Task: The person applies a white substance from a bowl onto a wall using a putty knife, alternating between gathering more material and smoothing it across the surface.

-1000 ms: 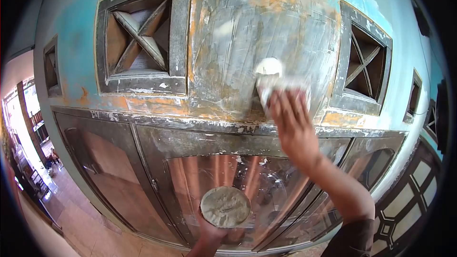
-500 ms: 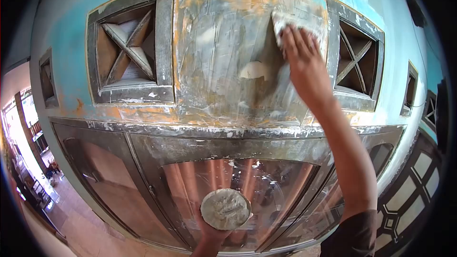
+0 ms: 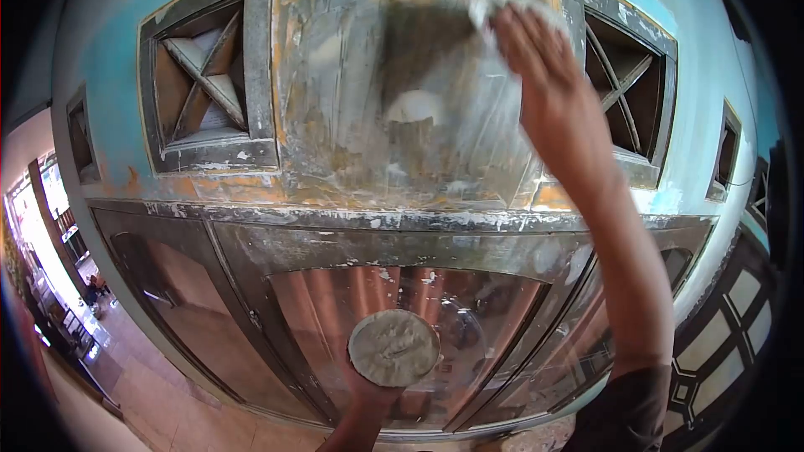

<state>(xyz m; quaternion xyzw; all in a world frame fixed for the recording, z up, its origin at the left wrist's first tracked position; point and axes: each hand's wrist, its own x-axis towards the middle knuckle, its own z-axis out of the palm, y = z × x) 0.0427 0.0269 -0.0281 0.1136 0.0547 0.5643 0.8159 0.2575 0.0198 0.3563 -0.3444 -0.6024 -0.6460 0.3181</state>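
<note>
My right hand [image 3: 548,67] is raised to the upper right of the patchy wall panel [image 3: 335,138]. Its fingers are closed on a flat putty spreader [image 3: 479,13], blurred and mostly hidden behind the hand, with a pale edge showing by the fingertips. Grey and whitish smears cover the panel, and orange patches show around its borders. Low in the middle, my left hand [image 3: 371,387] grips a round tub of putty [image 3: 394,348] from below. Its grey contents face me, with a lumpy top. The fingers under the tub are partly hidden.
Framed vents with crossed bars, one on the left [image 3: 205,75] and one on the right [image 3: 621,75], flank the panel. Below runs a paint-splashed wooden ledge [image 3: 402,219] above glazed doors [image 3: 327,310] with pinkish curtains behind. Tiled floor [image 3: 151,393] lies at lower left.
The right hand and spreader have shifted slightly up and right relative to the panel, blurred by motion. The view has tilted a little. The left hand still holds the tub.
</note>
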